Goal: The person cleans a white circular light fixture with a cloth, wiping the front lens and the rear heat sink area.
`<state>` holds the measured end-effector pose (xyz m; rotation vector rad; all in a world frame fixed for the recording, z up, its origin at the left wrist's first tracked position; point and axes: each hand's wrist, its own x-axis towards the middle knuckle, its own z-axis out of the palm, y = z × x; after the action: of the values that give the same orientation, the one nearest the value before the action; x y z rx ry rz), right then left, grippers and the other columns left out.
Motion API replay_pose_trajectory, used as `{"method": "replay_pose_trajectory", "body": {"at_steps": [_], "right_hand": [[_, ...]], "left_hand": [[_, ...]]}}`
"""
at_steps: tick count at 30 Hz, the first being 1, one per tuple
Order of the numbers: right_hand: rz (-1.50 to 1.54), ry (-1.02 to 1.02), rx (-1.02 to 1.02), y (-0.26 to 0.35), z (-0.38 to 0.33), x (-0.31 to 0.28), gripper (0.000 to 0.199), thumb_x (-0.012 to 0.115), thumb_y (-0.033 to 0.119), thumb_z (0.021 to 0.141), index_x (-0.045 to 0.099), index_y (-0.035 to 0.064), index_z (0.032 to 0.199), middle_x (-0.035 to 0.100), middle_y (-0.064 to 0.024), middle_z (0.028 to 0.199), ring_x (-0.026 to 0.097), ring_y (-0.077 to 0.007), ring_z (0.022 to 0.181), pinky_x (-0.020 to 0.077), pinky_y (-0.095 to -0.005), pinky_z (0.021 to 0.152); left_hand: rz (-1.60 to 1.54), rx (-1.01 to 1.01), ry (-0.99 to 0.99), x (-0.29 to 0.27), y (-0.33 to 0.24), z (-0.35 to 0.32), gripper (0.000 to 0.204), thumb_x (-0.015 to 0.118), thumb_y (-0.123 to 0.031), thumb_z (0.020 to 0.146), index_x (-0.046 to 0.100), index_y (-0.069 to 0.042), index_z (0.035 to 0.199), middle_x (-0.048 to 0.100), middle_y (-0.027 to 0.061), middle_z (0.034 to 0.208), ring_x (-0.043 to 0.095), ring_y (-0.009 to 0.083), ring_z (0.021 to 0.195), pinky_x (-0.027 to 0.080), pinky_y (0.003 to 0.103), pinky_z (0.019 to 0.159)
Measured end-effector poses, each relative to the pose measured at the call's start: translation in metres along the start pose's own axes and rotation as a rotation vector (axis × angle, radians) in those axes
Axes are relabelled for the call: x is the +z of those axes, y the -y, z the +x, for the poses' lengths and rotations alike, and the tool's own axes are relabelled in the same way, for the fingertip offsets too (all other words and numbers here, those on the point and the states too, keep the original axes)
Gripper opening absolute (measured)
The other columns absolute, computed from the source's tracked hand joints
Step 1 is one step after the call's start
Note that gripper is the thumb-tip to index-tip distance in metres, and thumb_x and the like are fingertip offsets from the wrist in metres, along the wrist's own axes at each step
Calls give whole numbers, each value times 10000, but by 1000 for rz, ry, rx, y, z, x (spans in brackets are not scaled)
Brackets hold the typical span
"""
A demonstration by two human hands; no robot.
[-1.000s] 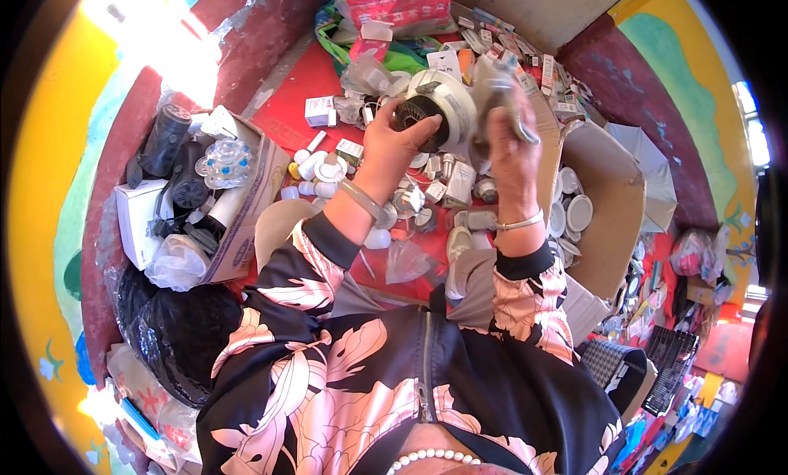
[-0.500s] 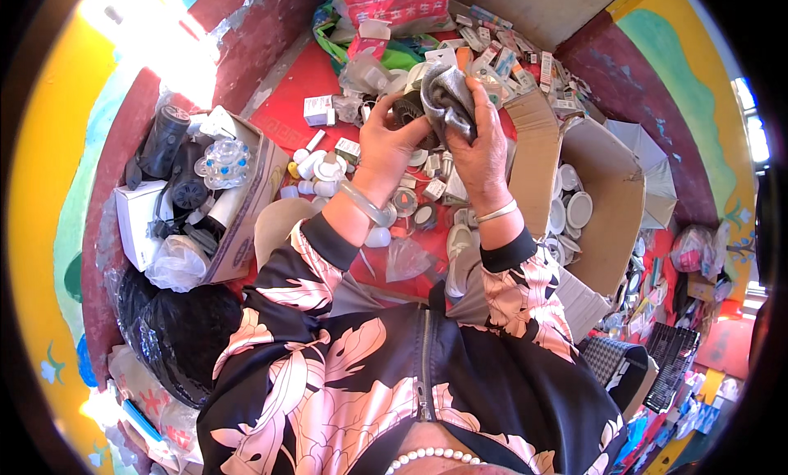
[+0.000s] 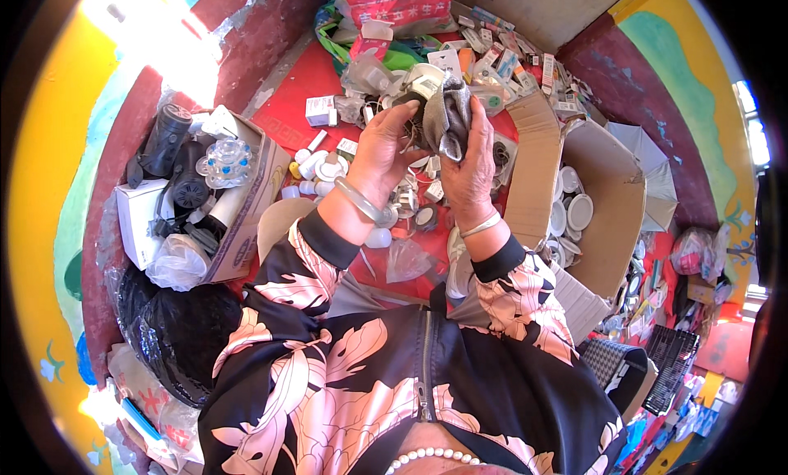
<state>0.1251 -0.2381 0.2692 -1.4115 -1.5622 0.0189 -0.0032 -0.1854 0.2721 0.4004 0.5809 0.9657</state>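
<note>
My left hand (image 3: 380, 147) is closed round a dark round object with a white part (image 3: 425, 81) at its far end; its exact kind is hard to make out. In my right hand (image 3: 472, 167) a crumpled grey cloth (image 3: 448, 118) is gripped between thumb and fingers, pressed against the side of that object. Both hands are raised over a red ground sheet (image 3: 287, 98). Below them lie small white bottles and jars (image 3: 329, 168), and a clear plastic bag (image 3: 408, 260) is nearer to me.
On the left stands a carton (image 3: 261, 180) packed with dark devices and a clear beaded item (image 3: 223, 163). An open cardboard box (image 3: 611, 196) with white round lids (image 3: 579, 212) is on the right. Many small boxes (image 3: 509, 65) are piled at the back. A black plastic bag (image 3: 185, 327) sits near left.
My right hand and the cloth have shifted a little toward me and to the left, and the cloth has turned more upright. The left hand's grip on the object has tilted slightly.
</note>
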Motion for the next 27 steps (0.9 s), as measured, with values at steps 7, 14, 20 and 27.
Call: {"method": "replay_pose_trajectory", "body": {"at_steps": [7, 14, 20, 27], "right_hand": [[119, -87, 87, -14, -4, -6, 643, 532, -12, 741, 313, 1, 1345, 498, -225, 1180, 514, -370, 1086, 411, -377, 923], [-111, -7, 194, -12, 13, -26, 481, 572, 61, 805, 421, -9, 1256, 565, -209, 1114, 575, -375, 999, 461, -395, 850], [-8, -2, -12, -4, 18, -27, 608, 592, -28, 726, 391, 1, 1300, 532, -211, 1157, 532, -374, 1061, 448, -393, 869], [22, 40, -14, -3, 2, -7, 761, 606, -75, 674, 310, 30, 1368, 521, -214, 1191, 527, -382, 1091, 448, -393, 892]], "left_hand": [[360, 295, 37, 14, 7, -5, 494, 716, -45, 749, 504, -5, 1193, 619, 71, 964, 620, 120, 839, 553, 296, 673], [1146, 751, -43, 11, 29, -10, 688, 817, -240, 574, 522, 1, 1148, 556, 152, 972, 594, 257, 885, 486, 334, 788], [634, 514, -3, 17, 13, -8, 595, 806, -230, 632, 545, 1, 1114, 631, 94, 917, 631, 199, 801, 508, 315, 706], [34, -45, -79, -2, -9, 4, 437, 731, -338, 746, 570, -60, 1042, 604, 108, 899, 616, 246, 820, 526, 390, 755]]}}
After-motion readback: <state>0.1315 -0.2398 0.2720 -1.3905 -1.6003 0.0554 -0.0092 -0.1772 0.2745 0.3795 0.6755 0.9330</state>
